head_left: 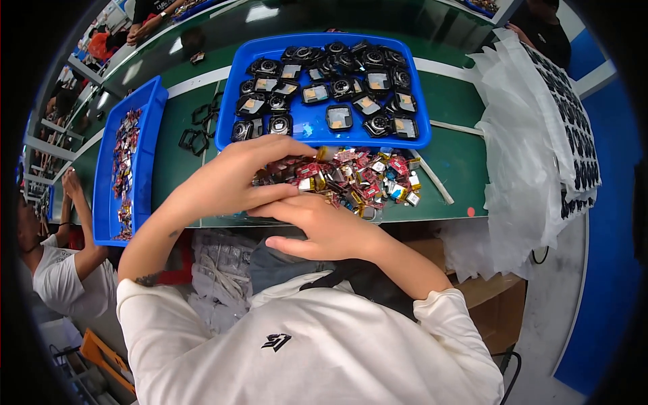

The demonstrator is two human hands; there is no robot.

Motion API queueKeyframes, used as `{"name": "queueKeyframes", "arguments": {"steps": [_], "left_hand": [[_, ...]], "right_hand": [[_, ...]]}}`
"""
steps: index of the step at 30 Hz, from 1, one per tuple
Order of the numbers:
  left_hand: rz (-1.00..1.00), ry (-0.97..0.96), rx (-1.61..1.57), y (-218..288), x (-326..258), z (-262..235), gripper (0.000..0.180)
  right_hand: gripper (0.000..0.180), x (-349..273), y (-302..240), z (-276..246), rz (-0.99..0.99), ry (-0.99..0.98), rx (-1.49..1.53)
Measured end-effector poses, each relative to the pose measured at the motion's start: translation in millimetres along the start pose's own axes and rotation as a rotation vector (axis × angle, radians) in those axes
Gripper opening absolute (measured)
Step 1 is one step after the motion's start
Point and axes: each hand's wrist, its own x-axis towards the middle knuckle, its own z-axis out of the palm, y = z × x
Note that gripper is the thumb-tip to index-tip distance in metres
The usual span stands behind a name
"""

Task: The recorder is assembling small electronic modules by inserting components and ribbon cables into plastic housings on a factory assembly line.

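Head view, looking down: the green bench (459, 162) carries a big blue tray (317, 128) of black square casings, and just in front of it a loose heap of small foil-wrapped parts (364, 179), red, gold and silver, lying near the front edge. A narrower blue bin (145, 162) with more of the same parts sits well off to my left, and a stack of clear plastic bags (520, 148) hangs over the bench end on my right.

Both my hands meet at the left edge of the heap. My left hand (229, 179) is arched over it, fingers curled down and closed on something I cannot see from here (the knuckles hide it). My right hand (324, 226) lies beneath, fingers stretched flat toward the left and touching the left hand's fingertips, thumb loose; whether it pinches a part I cannot tell.

I judge these parts light, thin and stiff, a bit slippery in their foil and easy to dent or crease, so I would take one by its short edges between thumb and forefinger. The heap runs long from left to right; single pieces point every which way.
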Motion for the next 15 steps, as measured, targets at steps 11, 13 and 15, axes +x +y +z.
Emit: {"name": "queueKeyframes", "arguments": {"steps": [11,13,15], "left_hand": [[0.007,0.319,0.444,-43.9,-60.7,12.2,0.038],[-0.044,0.362,0.261,-46.3,-68.9,8.6,0.036],[-0.036,0.416,0.276,-50.0,-81.1,0.8,0.034]], "right_hand": [[0.039,21.8,-2.2,8.2,0.033,-0.009,0.075],[0.038,23.7,-6.4,5.9,0.122,-0.026,0.105],[0.036,23.6,-7.0,6.2,0.061,-0.002,0.088]]}}
